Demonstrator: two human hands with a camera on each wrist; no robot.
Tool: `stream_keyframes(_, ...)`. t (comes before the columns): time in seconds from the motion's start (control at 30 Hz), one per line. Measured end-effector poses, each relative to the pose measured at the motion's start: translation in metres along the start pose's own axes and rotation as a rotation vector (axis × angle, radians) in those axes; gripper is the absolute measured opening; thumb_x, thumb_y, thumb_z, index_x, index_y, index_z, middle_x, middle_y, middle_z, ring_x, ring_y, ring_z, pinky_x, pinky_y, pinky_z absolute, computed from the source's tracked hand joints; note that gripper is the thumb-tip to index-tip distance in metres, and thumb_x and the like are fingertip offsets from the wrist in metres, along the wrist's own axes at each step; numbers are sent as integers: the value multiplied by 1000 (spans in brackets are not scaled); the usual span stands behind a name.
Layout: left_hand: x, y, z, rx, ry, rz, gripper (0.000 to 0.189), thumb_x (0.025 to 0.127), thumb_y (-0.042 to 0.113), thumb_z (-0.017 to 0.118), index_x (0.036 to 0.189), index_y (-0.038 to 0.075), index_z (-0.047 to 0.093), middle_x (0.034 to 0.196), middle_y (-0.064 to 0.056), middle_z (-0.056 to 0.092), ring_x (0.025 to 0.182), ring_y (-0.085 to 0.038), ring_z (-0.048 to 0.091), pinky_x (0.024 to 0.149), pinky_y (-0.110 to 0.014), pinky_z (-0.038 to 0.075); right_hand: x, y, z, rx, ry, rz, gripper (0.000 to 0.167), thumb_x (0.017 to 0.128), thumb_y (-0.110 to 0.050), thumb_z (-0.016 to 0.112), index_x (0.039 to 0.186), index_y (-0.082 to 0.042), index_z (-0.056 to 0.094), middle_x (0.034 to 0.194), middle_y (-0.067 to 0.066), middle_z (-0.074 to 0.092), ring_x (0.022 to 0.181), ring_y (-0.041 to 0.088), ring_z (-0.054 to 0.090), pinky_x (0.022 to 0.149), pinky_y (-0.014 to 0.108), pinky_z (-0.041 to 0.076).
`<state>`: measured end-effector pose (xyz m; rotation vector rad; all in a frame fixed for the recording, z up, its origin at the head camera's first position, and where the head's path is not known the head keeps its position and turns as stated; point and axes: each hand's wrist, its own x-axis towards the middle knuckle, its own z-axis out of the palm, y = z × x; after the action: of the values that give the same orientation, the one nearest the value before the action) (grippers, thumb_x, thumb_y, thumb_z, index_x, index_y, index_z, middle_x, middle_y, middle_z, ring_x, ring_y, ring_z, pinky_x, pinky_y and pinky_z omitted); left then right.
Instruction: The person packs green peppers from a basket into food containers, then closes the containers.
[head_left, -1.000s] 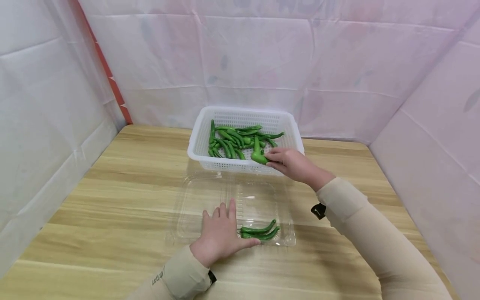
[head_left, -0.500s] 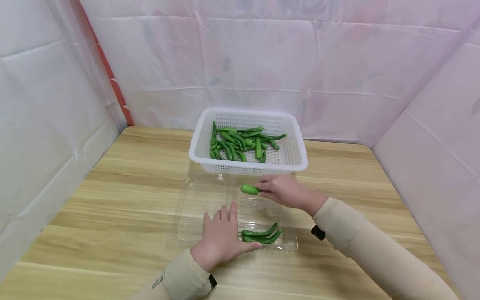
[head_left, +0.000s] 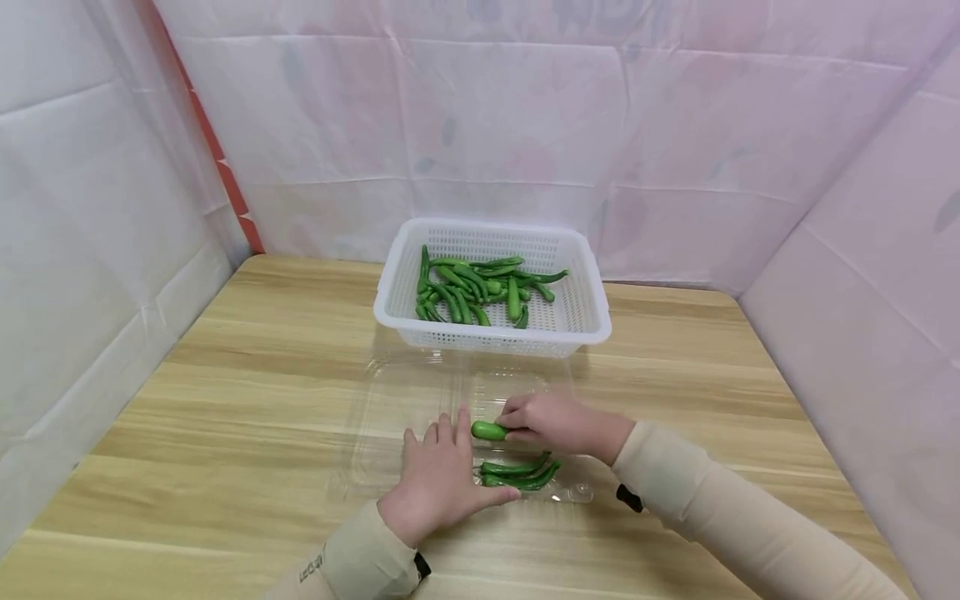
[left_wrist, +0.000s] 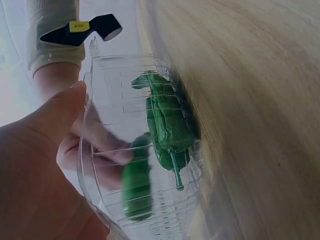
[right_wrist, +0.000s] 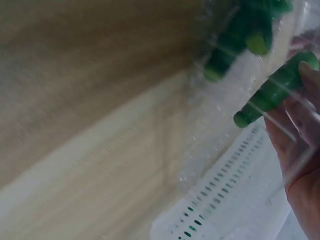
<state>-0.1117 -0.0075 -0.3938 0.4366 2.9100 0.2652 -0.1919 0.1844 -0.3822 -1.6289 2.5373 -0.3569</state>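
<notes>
My right hand (head_left: 558, 425) pinches a green chili pepper (head_left: 489, 431) over the right half of a clear plastic clamshell box (head_left: 401, 392), which lies opened flat. Two darker green peppers (head_left: 520, 479) rest side by side near the front of that same half. My left hand (head_left: 438, 483) lies with fingers spread along the box's middle fold, its thumb at the front edge. Through the clear wall in the left wrist view, the held pepper (left_wrist: 136, 192) looks blurred beside the two resting peppers (left_wrist: 167, 122). The right wrist view shows the held pepper (right_wrist: 275, 92) between thumb and fingers.
Behind the box stands a white perforated basket (head_left: 491, 336) with several green peppers (head_left: 468, 287) inside. Wood-grain table (head_left: 225, 400) surrounds the box. Pale printed sheets (head_left: 495, 117) close off the back and both sides.
My right hand has carried a pepper from the basket toward me, over the box, close to the two resting peppers. My left hand has kept its place.
</notes>
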Motion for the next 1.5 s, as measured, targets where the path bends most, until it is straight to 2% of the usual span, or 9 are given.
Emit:
stream_keyframes(0.1,0,0,0,-11,-1,-1,122,65,88,42,146,-2,23,139,-27,38,122,-40,42,95,-65,27,-1,-2,6,17,-54,-3,17,90,-15,63,102,-6,70,95,0,64,82,4,59,71,17,48)
stream_keyframes(0.4,0,-1,0,-17,-7,-6,123,64,89,40,147,-1,20,138,-27,38,121,-40,43,94,-66,27,-1,-7,13,21,-110,31,19,89,-18,64,103,-6,71,92,-3,61,76,-1,54,67,14,46)
stream_keyframes(0.57,-1,0,0,-18,14,5,122,65,88,41,146,-2,22,137,-27,39,120,-40,43,94,-66,28,-3,-9,14,35,-118,65,19,89,-18,64,103,-7,71,91,-4,60,75,-1,53,65,14,46)
stream_keyframes(0.87,0,-1,1,2,18,9,122,66,88,40,146,-2,23,136,-27,40,120,-40,44,93,-65,30,-3,-12,15,-32,-145,81,18,88,-20,64,102,-10,71,89,-4,59,72,0,52,65,16,46)
stream_keyframes(1.33,1,-2,1,-20,9,1,122,66,88,41,146,-1,21,138,-28,37,123,-41,41,94,-65,28,-6,-13,13,-38,-123,78,19,91,-17,59,104,-8,70,89,-3,61,72,0,52,64,17,47)
stream_keyframes(1.4,1,-2,1,-20,7,2,122,65,88,40,147,-1,20,139,-28,37,123,-41,41,94,-66,28,-6,-12,13,-36,-107,68,20,92,-18,58,105,-7,69,90,-2,62,73,1,53,66,17,47)
stream_keyframes(1.5,0,-2,2,-27,0,2,123,64,89,40,147,-1,20,140,-28,36,123,-42,40,95,-66,27,-4,-10,9,-25,-36,76,22,92,-18,58,106,-4,69,92,0,64,76,5,57,69,20,49)
